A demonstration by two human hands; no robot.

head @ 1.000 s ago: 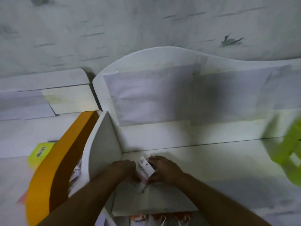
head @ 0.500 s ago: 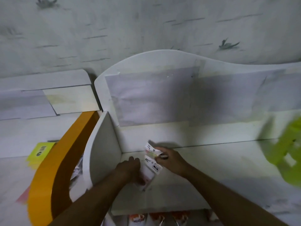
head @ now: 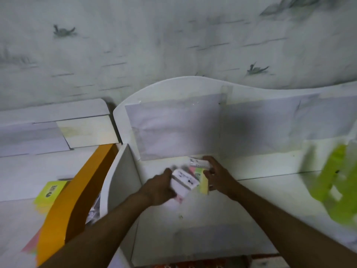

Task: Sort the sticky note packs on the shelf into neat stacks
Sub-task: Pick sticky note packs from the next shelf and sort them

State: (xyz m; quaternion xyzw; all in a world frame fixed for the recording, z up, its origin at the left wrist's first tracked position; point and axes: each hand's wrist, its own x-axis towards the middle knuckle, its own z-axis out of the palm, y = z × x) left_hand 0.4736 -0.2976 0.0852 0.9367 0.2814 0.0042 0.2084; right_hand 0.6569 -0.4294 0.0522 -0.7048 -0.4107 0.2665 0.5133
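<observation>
- Squaring-up tip first: looks like the step right now is getting the two packs lined up into one stack, so I'd bring the edges flush against each other before setting them down, ideally butted into the far left corner of the shelf [head: 222, 219] where the side panel [head: 123, 176] and back wall give two straight guides.
- Left hand [head: 158, 187] grips a white-labelled sticky note pack [head: 184, 181], fingers curled round its left end, thumb side up. Pack sits tilted, with its right end poking out past the fingers.
- Right hand [head: 218, 177] pinches a second pack [head: 200, 174], the one with pink, green and yellow sheets showing. Fingers are wrapped over its far and right edge; its label end sticks up at the far side.
- Both packs are held just above the shelf, touching or overlapping between the hands. Too blurry to say which.
- I'd keep the grip light, since these wrappers probably slide.
- Off to the left there's another yellow pack [head: 50, 191] past the orange panel [head: 77, 192], well apart from the hands.
</observation>
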